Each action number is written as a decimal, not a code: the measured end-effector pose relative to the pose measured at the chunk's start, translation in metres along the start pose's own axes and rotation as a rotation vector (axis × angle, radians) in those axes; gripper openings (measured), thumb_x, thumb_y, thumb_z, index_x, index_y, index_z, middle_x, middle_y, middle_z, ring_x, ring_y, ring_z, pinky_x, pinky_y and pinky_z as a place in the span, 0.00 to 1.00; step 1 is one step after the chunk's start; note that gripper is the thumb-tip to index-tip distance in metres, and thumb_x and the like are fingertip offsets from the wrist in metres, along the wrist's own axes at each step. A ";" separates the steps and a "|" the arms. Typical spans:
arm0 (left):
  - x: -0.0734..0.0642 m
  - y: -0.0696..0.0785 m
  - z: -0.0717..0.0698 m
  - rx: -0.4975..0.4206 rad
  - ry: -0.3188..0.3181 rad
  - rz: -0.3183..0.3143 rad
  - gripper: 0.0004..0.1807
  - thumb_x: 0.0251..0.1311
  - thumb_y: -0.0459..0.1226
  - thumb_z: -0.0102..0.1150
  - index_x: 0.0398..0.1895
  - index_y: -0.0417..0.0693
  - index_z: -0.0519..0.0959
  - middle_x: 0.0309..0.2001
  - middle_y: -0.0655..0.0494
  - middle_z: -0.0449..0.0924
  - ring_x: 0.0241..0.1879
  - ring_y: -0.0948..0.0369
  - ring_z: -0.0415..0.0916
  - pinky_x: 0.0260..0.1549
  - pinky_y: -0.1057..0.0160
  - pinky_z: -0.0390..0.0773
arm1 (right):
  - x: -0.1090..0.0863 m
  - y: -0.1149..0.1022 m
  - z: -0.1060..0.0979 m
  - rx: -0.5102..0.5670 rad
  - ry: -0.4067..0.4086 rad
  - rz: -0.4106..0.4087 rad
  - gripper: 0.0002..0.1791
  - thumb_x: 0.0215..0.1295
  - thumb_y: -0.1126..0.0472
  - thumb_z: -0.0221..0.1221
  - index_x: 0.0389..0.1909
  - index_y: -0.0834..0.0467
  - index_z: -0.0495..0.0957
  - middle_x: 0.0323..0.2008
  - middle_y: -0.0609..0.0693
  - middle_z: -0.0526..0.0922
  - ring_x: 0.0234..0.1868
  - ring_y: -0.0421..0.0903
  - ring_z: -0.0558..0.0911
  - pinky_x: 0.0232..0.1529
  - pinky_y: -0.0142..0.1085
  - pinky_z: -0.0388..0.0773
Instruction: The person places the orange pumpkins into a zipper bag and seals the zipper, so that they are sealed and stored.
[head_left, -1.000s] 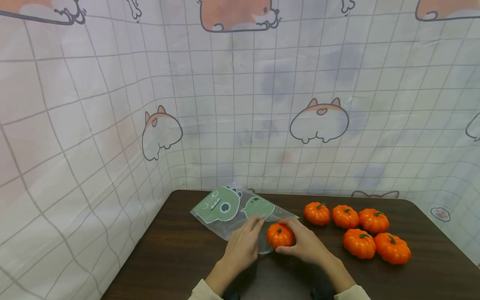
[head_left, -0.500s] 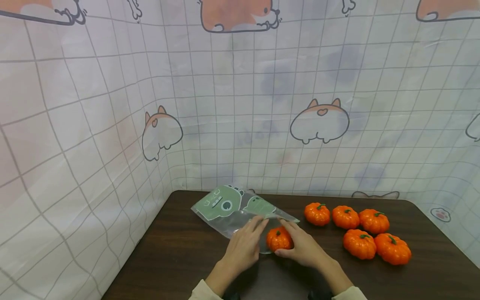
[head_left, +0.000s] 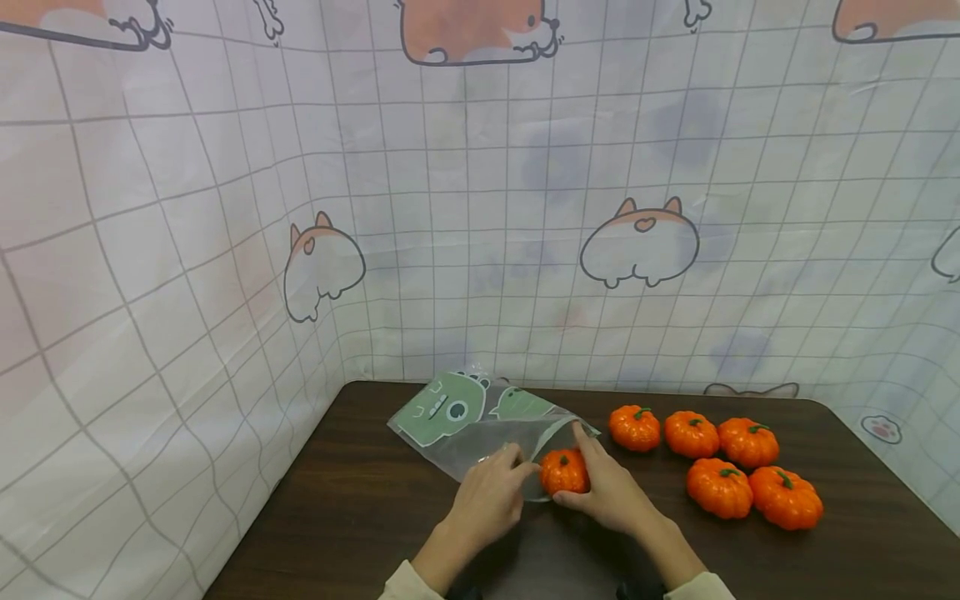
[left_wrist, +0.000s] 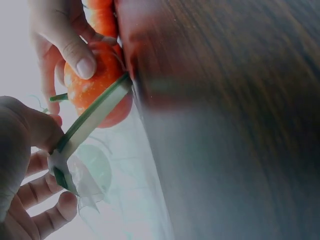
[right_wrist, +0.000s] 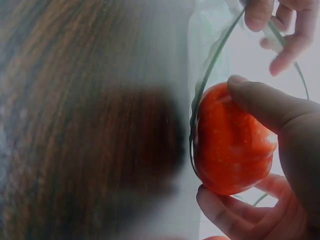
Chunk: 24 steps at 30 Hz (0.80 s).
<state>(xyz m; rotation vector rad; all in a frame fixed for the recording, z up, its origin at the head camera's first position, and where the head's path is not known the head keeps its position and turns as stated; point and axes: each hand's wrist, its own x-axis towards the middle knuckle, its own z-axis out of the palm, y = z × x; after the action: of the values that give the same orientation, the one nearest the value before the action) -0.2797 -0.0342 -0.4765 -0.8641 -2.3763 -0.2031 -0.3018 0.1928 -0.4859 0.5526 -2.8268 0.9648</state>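
Note:
A small orange pumpkin (head_left: 564,472) with a green stem sits at the mouth of a clear plastic bag (head_left: 442,408) printed with green cartoon figures. My right hand (head_left: 611,492) grips the pumpkin from its right side, thumb in front. In the right wrist view, the bag's green-edged rim curves beneath the pumpkin (right_wrist: 232,145). My left hand (head_left: 491,493) pinches the bag's rim to the left of the pumpkin. The left wrist view shows the raised green rim strip (left_wrist: 95,110) running from those fingers past the pumpkin (left_wrist: 100,75), with the bag's mouth spread apart.
Several more orange pumpkins (head_left: 718,487) stand in a loose group on the right of the dark wooden table (head_left: 337,500). A grid-patterned cloth (head_left: 487,208) with cartoon dogs hangs behind and along the left side.
The bag's upper edge has lifted and its mouth has widened around the pumpkin. My left fingers have curled in at the rim. My right index finger now reaches to the bag's far edge.

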 end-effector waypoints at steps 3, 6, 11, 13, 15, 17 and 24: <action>0.000 0.001 -0.001 0.035 -0.017 -0.004 0.18 0.52 0.32 0.69 0.47 0.57 0.87 0.35 0.62 0.73 0.27 0.64 0.73 0.21 0.70 0.69 | 0.000 -0.001 0.000 0.003 0.016 0.008 0.62 0.53 0.44 0.75 0.82 0.57 0.49 0.74 0.63 0.66 0.60 0.60 0.80 0.55 0.57 0.79; 0.001 0.001 -0.002 0.052 -0.021 -0.013 0.20 0.53 0.32 0.69 0.50 0.56 0.86 0.36 0.63 0.74 0.28 0.64 0.75 0.22 0.69 0.71 | 0.000 -0.003 0.000 -0.009 0.031 0.017 0.61 0.53 0.43 0.75 0.81 0.57 0.51 0.72 0.62 0.69 0.56 0.58 0.82 0.52 0.56 0.80; 0.002 0.002 0.000 0.044 0.004 -0.018 0.23 0.51 0.30 0.70 0.53 0.54 0.85 0.39 0.63 0.75 0.32 0.63 0.79 0.21 0.69 0.73 | 0.001 -0.005 0.002 -0.061 0.059 0.041 0.58 0.52 0.39 0.74 0.79 0.58 0.57 0.68 0.59 0.76 0.52 0.57 0.84 0.48 0.55 0.81; 0.002 0.002 0.001 0.035 0.014 -0.018 0.24 0.50 0.29 0.70 0.54 0.53 0.85 0.40 0.63 0.76 0.32 0.63 0.78 0.19 0.69 0.72 | 0.002 -0.006 0.003 -0.079 0.073 0.043 0.57 0.52 0.38 0.73 0.78 0.59 0.59 0.66 0.58 0.78 0.54 0.59 0.83 0.48 0.55 0.81; 0.002 0.002 0.001 0.031 0.024 -0.021 0.26 0.50 0.28 0.70 0.55 0.52 0.85 0.41 0.62 0.77 0.33 0.63 0.78 0.18 0.70 0.71 | 0.002 -0.007 0.004 -0.098 0.082 0.044 0.57 0.53 0.36 0.73 0.77 0.59 0.60 0.66 0.59 0.78 0.55 0.61 0.82 0.48 0.56 0.81; 0.002 0.002 0.002 0.028 0.027 -0.030 0.27 0.50 0.28 0.70 0.56 0.52 0.84 0.43 0.62 0.78 0.34 0.63 0.78 0.18 0.70 0.71 | 0.003 -0.008 0.005 -0.117 0.087 0.048 0.56 0.53 0.35 0.72 0.76 0.59 0.62 0.66 0.59 0.78 0.57 0.63 0.81 0.47 0.57 0.81; 0.001 0.001 0.002 0.008 0.040 -0.058 0.29 0.51 0.28 0.68 0.59 0.52 0.83 0.52 0.61 0.80 0.42 0.61 0.80 0.19 0.69 0.73 | 0.009 -0.010 0.010 -0.169 0.104 0.078 0.51 0.56 0.33 0.69 0.73 0.58 0.67 0.67 0.59 0.76 0.57 0.62 0.80 0.45 0.57 0.81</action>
<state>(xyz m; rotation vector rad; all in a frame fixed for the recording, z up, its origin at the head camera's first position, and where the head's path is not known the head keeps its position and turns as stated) -0.2808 -0.0326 -0.4781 -0.7813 -2.3651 -0.2312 -0.3060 0.1763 -0.4865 0.3653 -2.8191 0.7327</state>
